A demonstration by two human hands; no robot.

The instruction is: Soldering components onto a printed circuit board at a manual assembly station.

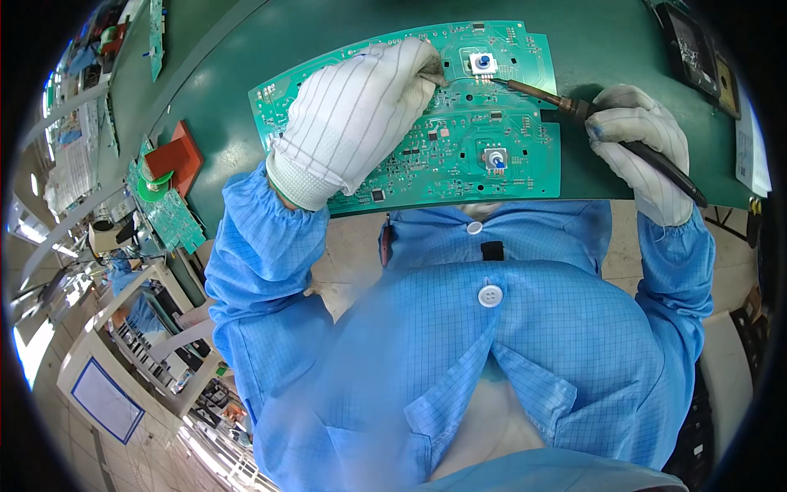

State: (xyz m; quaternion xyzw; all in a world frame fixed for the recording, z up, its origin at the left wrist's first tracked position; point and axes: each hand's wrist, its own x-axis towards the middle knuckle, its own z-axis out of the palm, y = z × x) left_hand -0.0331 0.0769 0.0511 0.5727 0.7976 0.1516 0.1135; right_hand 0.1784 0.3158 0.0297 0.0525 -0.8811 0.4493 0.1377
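A large green circuit board [443, 176] lies on the bench in front of me, seamed across its middle. Each half carries a white-based switch with a blue shaft: an upper switch [484, 64] and a lower switch [495, 161]. My gloved left hand [352, 115] rests over the board's left part, thumb and fingertips pinched. From that pinch a faint thin strand, apparently solder wire [464, 79], runs toward the upper switch's pins. My gloved right hand [643, 143] grips a soldering iron [541, 93] by its black handle; the tip meets those pins.
On the green bench [217, 98], a red angular block [182, 156] and a green reel [154, 187] sit at the left, beside more circuit boards [180, 223]. A black tray-like case [693, 49] stands at the far right. The bench's near edge runs just below the board.
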